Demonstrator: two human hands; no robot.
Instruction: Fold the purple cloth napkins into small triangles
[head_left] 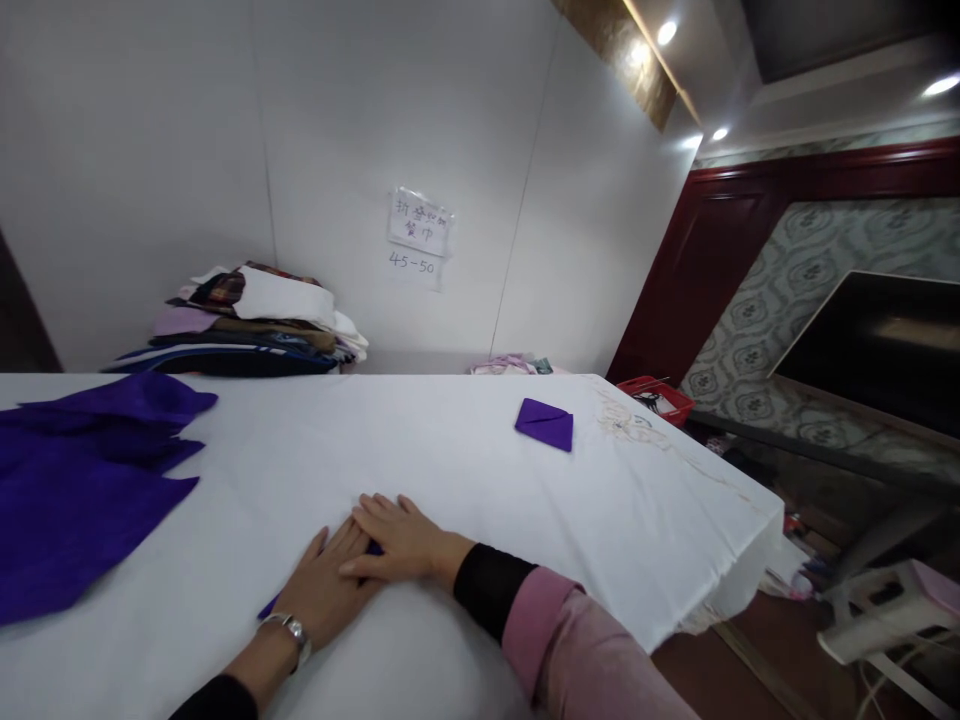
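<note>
My left hand lies flat on a folded purple napkin, most of which is hidden beneath it. A corner of the cloth shows beside the wrist, and a small patch shows between the hands. My right hand is pressed flat too, its fingers stretched out and overlapping the fingers of my left hand. Farther right on the white tablecloth sits a small purple napkin folded into a packet. Several unfolded purple napkins lie in a loose heap at the left.
A stack of folded clothes stands against the wall at the back left. Some pink fabric lies behind the far edge. Past the table's right end are a red basket and a white stool. A handwritten paper sign hangs on the wall.
</note>
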